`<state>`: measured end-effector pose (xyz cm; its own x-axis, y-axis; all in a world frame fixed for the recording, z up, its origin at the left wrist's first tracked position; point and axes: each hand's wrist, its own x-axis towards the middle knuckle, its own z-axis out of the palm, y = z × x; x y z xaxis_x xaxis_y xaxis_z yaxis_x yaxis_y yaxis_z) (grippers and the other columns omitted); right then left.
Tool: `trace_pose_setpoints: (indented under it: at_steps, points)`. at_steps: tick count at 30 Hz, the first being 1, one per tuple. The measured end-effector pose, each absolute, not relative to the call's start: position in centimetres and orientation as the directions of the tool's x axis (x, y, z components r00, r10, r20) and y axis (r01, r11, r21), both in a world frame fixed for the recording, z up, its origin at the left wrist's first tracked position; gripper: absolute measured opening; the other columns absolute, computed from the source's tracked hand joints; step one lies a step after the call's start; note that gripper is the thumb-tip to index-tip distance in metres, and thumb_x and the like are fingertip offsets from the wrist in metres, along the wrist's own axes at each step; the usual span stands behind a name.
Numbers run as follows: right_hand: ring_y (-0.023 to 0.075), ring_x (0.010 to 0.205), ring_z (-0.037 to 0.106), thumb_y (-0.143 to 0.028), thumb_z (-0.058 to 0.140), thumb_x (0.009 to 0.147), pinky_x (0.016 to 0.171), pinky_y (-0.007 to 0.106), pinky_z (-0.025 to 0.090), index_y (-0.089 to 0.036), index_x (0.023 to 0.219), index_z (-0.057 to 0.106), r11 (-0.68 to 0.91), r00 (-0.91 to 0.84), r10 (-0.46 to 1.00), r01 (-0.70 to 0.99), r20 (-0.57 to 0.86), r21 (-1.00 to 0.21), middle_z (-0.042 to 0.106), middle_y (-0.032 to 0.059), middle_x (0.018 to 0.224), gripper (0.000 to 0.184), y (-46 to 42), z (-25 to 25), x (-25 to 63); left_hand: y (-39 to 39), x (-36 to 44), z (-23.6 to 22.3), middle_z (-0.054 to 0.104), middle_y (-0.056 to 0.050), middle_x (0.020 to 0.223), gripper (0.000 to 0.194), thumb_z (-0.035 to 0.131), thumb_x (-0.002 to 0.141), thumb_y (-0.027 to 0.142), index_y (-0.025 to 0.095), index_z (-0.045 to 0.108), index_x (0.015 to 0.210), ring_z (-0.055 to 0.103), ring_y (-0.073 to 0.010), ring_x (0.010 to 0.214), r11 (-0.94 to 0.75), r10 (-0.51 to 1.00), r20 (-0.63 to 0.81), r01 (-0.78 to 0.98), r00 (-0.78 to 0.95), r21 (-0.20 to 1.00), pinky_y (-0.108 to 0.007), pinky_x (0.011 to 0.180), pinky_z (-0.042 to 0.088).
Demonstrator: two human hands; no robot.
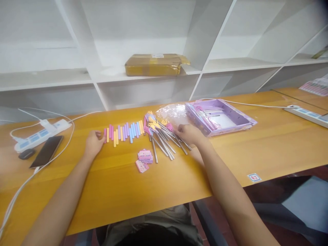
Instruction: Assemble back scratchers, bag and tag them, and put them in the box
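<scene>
My left hand (94,142) is at the left end of a row of coloured stick handles (124,132), fingers curled and fingertips on the outermost magenta stick (105,136). Yellow, pink, purple and blue sticks lie side by side in that row. To its right is a loose pile of back scratchers (164,143) with metal rods and small hand-shaped heads in pink, yellow and blue. My right hand (189,134) rests at the pile's right side, fingers bent together over the rods; whatever is between them is hidden. Small pink printed cards (145,156) lie in front of the pile.
Behind my right hand are a purple open box (230,128) and clear plastic wrapping (174,112). A phone (47,151), a power strip (42,135) and white cables are at the left. A taped carton (153,65) sits on the shelf; another power strip (307,115) is far right.
</scene>
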<state>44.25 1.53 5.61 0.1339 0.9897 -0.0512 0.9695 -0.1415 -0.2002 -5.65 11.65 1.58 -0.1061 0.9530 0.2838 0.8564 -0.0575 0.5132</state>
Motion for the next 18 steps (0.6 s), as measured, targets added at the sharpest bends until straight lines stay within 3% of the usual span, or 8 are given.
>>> trace_pose_setpoints:
  at_steps: [5, 9, 11, 13, 15, 18]
  points:
    - [0.024, 0.087, 0.07, -0.05, 0.064, 0.101, 0.072, 0.03, 0.042, -0.021, 0.094, 0.073, -0.102, 0.094, 0.994, 0.97, -0.048, -0.221, 0.08, 0.011, 0.098, 0.031, 1.5, 5.3, 43.8, 11.5, -5.6, 1.7, 0.076, -0.013, 0.106, 0.029, 0.066, 0.078, 0.034, 0.02, 0.063, 0.103, 0.073, -0.03, 0.096, -0.042, 0.966, 0.24, 0.867, -0.091, 0.497, -0.043, 0.095, 0.059]
    - [0.0219, 0.079, 0.067, -0.04, 0.066, 0.097, 0.069, 0.03, 0.039, -0.021, 0.083, 0.068, -0.083, 0.076, 0.996, 0.962, -0.038, -0.259, 0.077, 0.0098, 0.088, 0.024, 1.5, 5.0, 42.8, 11.0, -6.7, 3.4, 0.074, -0.009, 0.08, 0.017, 0.068, 0.074, 0.036, 0.023, 0.064, 0.085, 0.071, -0.0317, 0.083, 0.003, 0.991, 0.114, 0.868, -0.068, 0.497, -0.042, 0.081, 0.058]
    - [0.0193, 0.072, 0.061, -0.036, 0.069, 0.093, 0.065, 0.03, 0.036, -0.021, 0.076, 0.064, -0.069, 0.065, 0.998, 0.952, -0.024, -0.298, 0.072, 0.0071, 0.079, 0.022, 1.5, 5.4, 42.6, 10.6, -7.8, 5.3, 0.066, -0.008, 0.065, 0.02, 0.065, 0.079, 0.043, 0.025, 0.062, 0.073, 0.067, -0.0314, 0.069, 0.023, 0.999, 0.023, 0.855, -0.041, 0.519, -0.043, 0.071, 0.055]
    - [0.0164, 0.066, 0.054, -0.033, 0.068, 0.091, 0.062, 0.029, 0.033, -0.021, 0.072, 0.057, -0.039, 0.042, 0.999, 0.934, 0.0, -0.354, 0.065, 0.0036, 0.071, 0.025, 1.2, 6.4, 42.8, 9.5, -8.8, 7.8, 0.058, -0.006, 0.056, 0.036, 0.054, 0.089, 0.053, 0.025, 0.059, 0.066, 0.061, -0.0288, 0.058, 0.011, 0.997, -0.064, 0.819, 0.032, 0.573, -0.042, 0.065, 0.053]
    - [0.0144, 0.062, 0.047, -0.034, 0.062, 0.094, 0.06, 0.029, 0.032, -0.022, 0.069, 0.051, 0.0, 0.016, 0.999, 0.908, 0.036, -0.418, 0.057, 0.0007, 0.066, 0.03, 0.6, 7.9, 43.3, 7.4, -9.1, 10.2, 0.057, -0.005, 0.057, 0.045, 0.045, 0.096, 0.057, 0.026, 0.058, 0.066, 0.058, -0.0258, 0.058, -0.03, 0.987, -0.101, 0.768, 0.122, 0.64, -0.041, 0.066, 0.052]
    - [0.0132, 0.06, 0.041, -0.043, 0.048, 0.103, 0.057, 0.027, 0.033, -0.023, 0.074, 0.047, 0.072, -0.018, 0.995, 0.828, 0.102, -0.556, 0.046, -0.0021, 0.065, 0.036, -1.3, 10.0, 43.8, 1.9, -6.8, 12.1, 0.06, -0.003, 0.071, 0.046, 0.041, 0.103, 0.059, 0.025, 0.057, 0.076, 0.057, -0.0222, 0.067, -0.118, 0.975, -0.041, 0.663, 0.219, 0.739, -0.037, 0.073, 0.052]
